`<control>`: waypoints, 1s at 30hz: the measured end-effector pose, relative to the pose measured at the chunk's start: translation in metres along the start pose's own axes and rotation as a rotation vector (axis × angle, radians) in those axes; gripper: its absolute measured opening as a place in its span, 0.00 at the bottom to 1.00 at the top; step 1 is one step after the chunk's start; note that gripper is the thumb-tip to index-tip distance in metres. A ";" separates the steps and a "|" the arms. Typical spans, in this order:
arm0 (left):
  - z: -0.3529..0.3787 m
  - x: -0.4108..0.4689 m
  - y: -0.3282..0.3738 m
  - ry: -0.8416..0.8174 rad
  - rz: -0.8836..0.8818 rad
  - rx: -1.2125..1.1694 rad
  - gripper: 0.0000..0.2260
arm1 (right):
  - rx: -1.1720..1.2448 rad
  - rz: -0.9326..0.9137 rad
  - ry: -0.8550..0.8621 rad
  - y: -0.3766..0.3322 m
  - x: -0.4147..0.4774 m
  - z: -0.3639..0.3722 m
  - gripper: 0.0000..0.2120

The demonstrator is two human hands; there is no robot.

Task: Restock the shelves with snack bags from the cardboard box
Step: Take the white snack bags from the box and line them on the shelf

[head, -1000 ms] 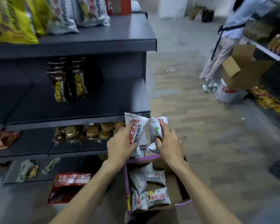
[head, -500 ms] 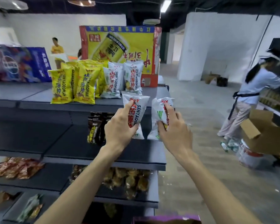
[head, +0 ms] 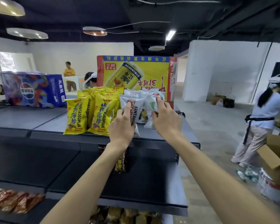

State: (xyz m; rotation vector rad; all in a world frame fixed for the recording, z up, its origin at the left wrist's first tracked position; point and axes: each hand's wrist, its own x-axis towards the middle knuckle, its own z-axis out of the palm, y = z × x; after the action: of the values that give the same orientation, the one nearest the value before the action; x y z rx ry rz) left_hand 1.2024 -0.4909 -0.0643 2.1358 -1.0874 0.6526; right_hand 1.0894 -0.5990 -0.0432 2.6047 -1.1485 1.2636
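My left hand (head: 122, 125) grips a white snack bag with red lettering (head: 133, 105) and holds it upright on the dark top shelf (head: 55, 126). My right hand (head: 166, 120) grips a second white snack bag with a green mark (head: 150, 105) just to its right. Both bags stand in front of a row of like white bags (head: 134, 92), next to several yellow snack bags (head: 94, 113). The cardboard box of snack bags is out of view below.
A yellow-red drink carton (head: 145, 73) stands behind the bags and a blue soda case (head: 34, 89) at the left. Lower shelves hold dark bags (head: 120, 162) and red bags (head: 14, 201). A person (head: 259, 120) works by an open cardboard box (head: 276, 157) on the right.
Both hands lifted the two white bags from above the box on the floor up to the top shelf. My view rose from the lower shelves to the top one.
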 end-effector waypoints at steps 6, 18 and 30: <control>0.021 0.032 -0.021 -0.004 -0.003 0.043 0.37 | -0.095 0.028 -0.019 -0.009 0.042 0.046 0.30; 0.049 0.040 -0.033 0.004 0.063 0.145 0.40 | -0.116 0.091 -0.189 0.002 0.036 0.115 0.48; 0.049 0.036 -0.029 -0.041 0.058 0.178 0.41 | 0.018 0.144 -0.479 0.000 0.043 0.084 0.45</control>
State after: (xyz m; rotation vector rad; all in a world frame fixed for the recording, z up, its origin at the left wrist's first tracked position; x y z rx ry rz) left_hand 1.2522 -0.5323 -0.0813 2.2843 -1.1550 0.7617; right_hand 1.1624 -0.6525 -0.0695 2.9785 -1.4090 0.6729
